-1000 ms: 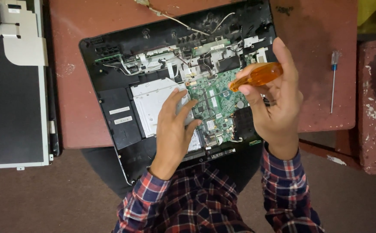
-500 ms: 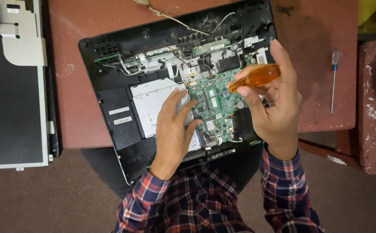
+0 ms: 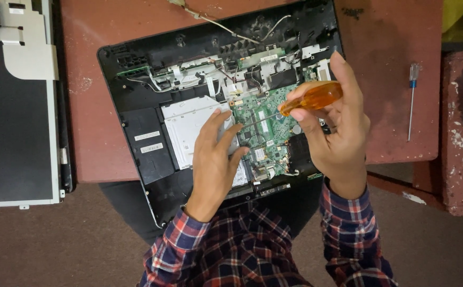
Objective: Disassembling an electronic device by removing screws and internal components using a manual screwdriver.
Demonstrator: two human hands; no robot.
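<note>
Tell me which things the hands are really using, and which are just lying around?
In use:
- opened laptop, steadied by the left hand
- green circuit board
- orange-handled screwdriver, in the right hand

Lying about:
- small blue-handled screwdriver on the red table
- detached screen panel

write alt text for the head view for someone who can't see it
The right hand holds an orange-handled screwdriver with its tip on the green board of an opened laptop, while the left hand rests on a silver drive. A second screwdriver lies on the red table.
</note>
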